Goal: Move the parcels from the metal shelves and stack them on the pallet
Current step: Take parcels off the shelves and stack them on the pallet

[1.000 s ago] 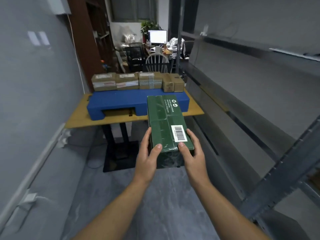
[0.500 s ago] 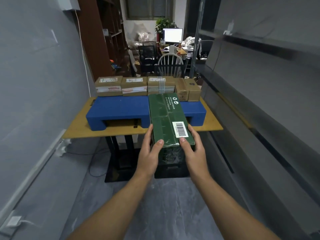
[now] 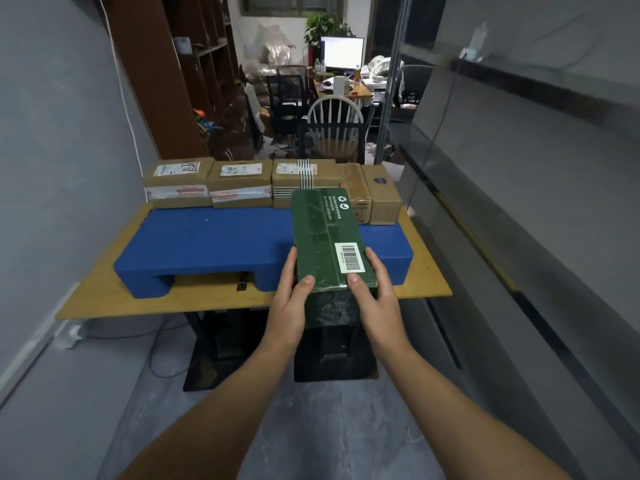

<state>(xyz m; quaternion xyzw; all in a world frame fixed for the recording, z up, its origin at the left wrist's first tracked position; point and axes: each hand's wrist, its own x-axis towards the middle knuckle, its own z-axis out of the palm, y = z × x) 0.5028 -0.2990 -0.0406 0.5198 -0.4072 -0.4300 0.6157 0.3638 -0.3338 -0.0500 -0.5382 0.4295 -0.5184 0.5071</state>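
Green parcel: long dark-green box lying lengthwise away from the person, gripped at its near end by both hands. Its far end reaches well past the fingertips, over the blue pallet, and stops close to the row of brown parcels (can't tell from this angle whether it touches either).
Barcode label: white, on the top face just beyond the two thumbs, nearer the right one.
Left hand: grips the near left corner. Thumb lies on the top face, and the fingers are pressed together, flat along the left side.
Right hand: mirrors the left at the near right corner. Thumb on top just below the label, fingers pressed together along the right side.
Blue pallet: sits on the tabletop beneath and beyond the fingers. Its bare top stretches away to the left of the left fingers.
Brown parcels: five in a row along the pallet's far edge, well beyond the fingertips. Three wider ones stand left of the fingers' line, one banded with black-and-white striped tape. Two narrower ones stand side by side beyond the right fingers.
Tabletop: wooden, carries the pallet. Its near edge passes behind the hands.
Floor: grey, below the forearms. A dark cable loops left of the left wrist.
Background: white spindle-back chair and lit monitor, far beyond the fingertips.
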